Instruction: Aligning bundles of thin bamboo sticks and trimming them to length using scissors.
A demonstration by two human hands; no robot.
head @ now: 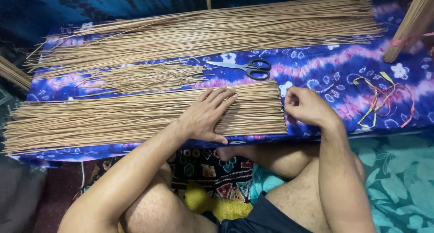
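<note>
My left hand [205, 115] lies flat, fingers spread, on a wide layer of thin tan sticks [113, 120] laid side by side on a blue and purple tie-dye cloth [334, 74]. My right hand [305, 106] is curled at the cut right ends of those sticks, fingers bent against them; I cannot tell whether it pinches a stick. Black-handled scissors [246, 67] lie just beyond the sticks, blades pointing left.
A longer heap of sticks [217, 31] runs along the far side of the cloth, with a small pile of short offcuts [144, 77] in front of it. Coloured ribbons [384, 97] lie at right. A tied stick bundle [411, 25] leans at the top right corner.
</note>
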